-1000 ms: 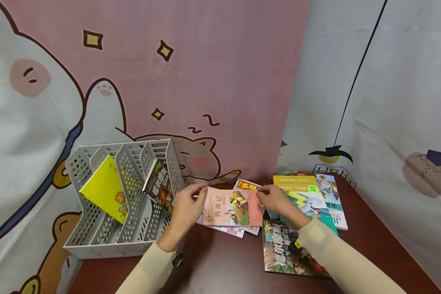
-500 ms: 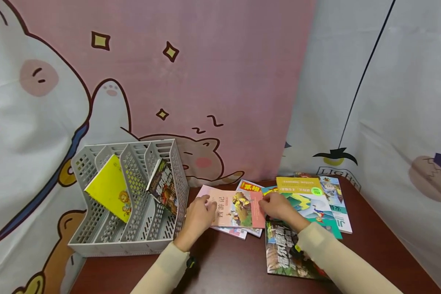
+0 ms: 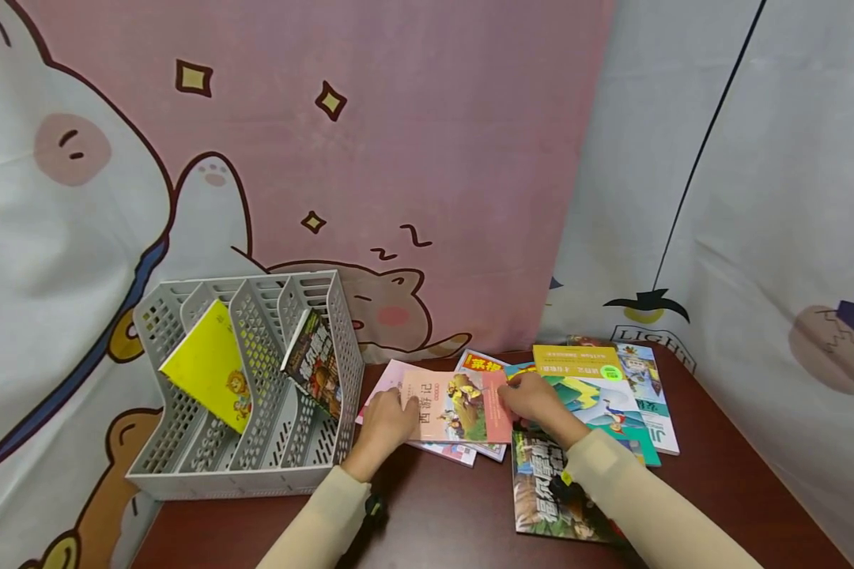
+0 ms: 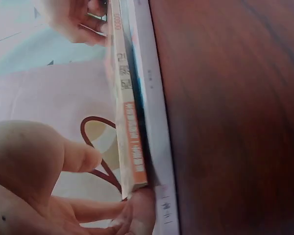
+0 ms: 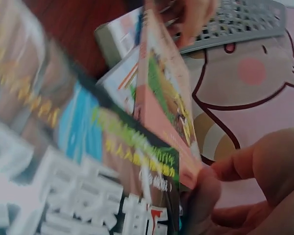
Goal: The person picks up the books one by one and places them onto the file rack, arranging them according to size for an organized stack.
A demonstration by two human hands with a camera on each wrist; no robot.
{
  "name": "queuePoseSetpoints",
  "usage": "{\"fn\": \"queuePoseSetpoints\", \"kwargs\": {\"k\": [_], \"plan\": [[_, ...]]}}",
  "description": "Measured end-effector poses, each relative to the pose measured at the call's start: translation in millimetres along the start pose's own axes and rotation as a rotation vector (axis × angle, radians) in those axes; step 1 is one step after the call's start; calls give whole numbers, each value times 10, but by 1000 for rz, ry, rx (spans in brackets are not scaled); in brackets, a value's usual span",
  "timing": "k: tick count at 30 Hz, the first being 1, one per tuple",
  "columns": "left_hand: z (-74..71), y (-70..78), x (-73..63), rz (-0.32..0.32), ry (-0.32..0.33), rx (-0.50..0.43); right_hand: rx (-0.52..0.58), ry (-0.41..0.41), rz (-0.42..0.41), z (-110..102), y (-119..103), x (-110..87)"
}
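Observation:
A pink picture book (image 3: pixel 455 405) with a cartoon cover lies over a small pile of other books. The left hand (image 3: pixel 387 419) grips its left end, the thumb near the cover; in the left wrist view the fingers (image 4: pixel 142 210) are at the end of the spine. At its right edge the right hand (image 3: pixel 537 403) pinches the book between thumb and fingers, also seen in the right wrist view beside the cover (image 5: pixel 169 98). Under the pink book show a pale pink book (image 3: pixel 377 387) and a magazine with a red title block (image 3: pixel 480 362).
To the left stands a grey slotted file rack (image 3: pixel 231 482) holding a yellow book (image 3: pixel 209 367) and a dark comic book (image 3: pixel 316 363). Several books, one yellow-topped (image 3: pixel 576 361), overlap at the right. A dark-covered book (image 3: pixel 548 498) lies under the right forearm on the brown table (image 3: pixel 441 514).
The left hand has come down and right from above the book's left end to grip it, uncovering more of the pale pink book beneath. The right hand stays at the right edge.

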State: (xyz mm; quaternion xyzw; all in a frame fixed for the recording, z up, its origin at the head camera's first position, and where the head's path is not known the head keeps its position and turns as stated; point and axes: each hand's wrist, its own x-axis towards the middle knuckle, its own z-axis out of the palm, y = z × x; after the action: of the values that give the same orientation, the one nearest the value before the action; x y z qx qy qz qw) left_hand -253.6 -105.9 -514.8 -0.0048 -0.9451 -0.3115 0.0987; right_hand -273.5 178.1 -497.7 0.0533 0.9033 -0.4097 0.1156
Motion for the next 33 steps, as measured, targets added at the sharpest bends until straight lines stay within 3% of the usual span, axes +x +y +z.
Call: {"fn": "queuePoseSetpoints", "kwargs": {"k": [3,7,11,17,23,30,33], "plan": [[131,-163,58,-10,25,-29,143,-7,1,11,24,20],[142,-204,71,-76,-9,-110,251,-12,-25,10,47,46],[13,-72,45,-177,-47,-209,266,8,-28,8,55,74],[-40,24,44,-223,-51,-350,299,64,-36,-22,36,88],[-127,160,30,-190,-53,-489,412,68,-71,-119,-63,19],[-270,433,-43,-115,-74,-574,623,-69,-95,-165,-222,-128],[-264,473,-88,-101,-89,-625,646,-66,-106,-143,-248,-207]]}}
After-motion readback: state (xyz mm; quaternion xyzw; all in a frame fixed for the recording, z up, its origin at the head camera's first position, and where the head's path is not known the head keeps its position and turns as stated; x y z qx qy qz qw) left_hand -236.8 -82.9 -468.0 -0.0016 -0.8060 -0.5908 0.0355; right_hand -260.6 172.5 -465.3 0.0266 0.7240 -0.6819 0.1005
